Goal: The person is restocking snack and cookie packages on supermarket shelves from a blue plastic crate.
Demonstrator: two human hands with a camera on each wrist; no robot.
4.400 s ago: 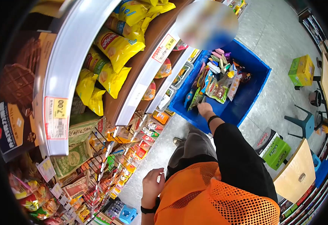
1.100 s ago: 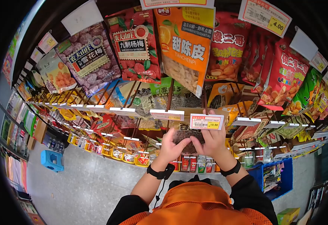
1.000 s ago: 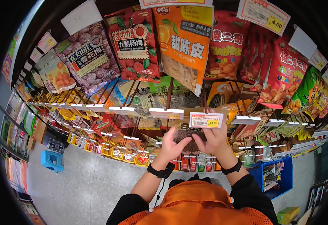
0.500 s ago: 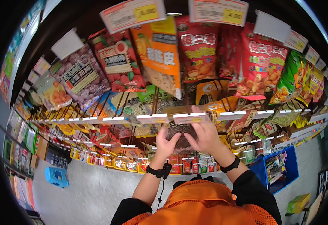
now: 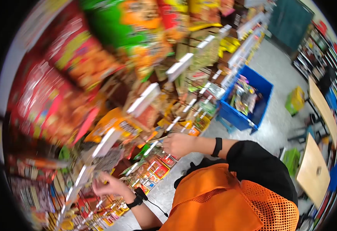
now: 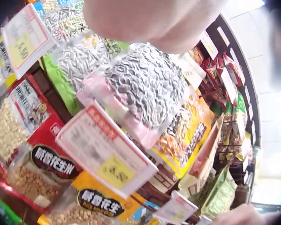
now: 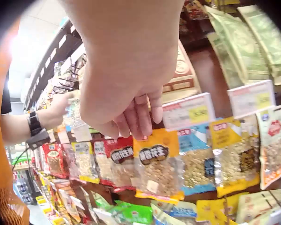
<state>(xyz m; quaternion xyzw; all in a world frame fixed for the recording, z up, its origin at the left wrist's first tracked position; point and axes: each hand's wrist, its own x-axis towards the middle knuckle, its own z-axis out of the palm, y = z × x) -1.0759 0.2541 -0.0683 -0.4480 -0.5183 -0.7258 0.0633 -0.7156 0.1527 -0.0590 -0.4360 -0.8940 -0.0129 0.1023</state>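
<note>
My left hand [image 5: 108, 184] is beside the hooks at lower left in the head view, fingers loosely bent. Just above it hangs a clear packet of dark-striped sunflower seeds [image 5: 108, 158]. In the left wrist view this seed packet [image 6: 145, 84] fills the middle, with the heel of my left hand [image 6: 150, 18] over its upper end and the fingertips hidden. My right hand [image 5: 179, 144] is farther right, apart from the left. In the right wrist view the fingers of my right hand [image 7: 131, 84] hang loosely down over the top of an orange-topped peanut packet [image 7: 157, 164].
A blue crate [image 5: 235, 117] holding several snack packets stands on the floor to the right. Red snack bags [image 5: 41, 104] hang close at upper left, blurred. Price tags [image 6: 107, 150] stick out from the hooks. Farther right are a wooden table [image 5: 314, 169] and yellow-green box [image 5: 295, 100].
The head view has swung right, bringing the crate toward the middle. Both hands were together at the dark seed packet; the right hand has since left it and moved right.
</note>
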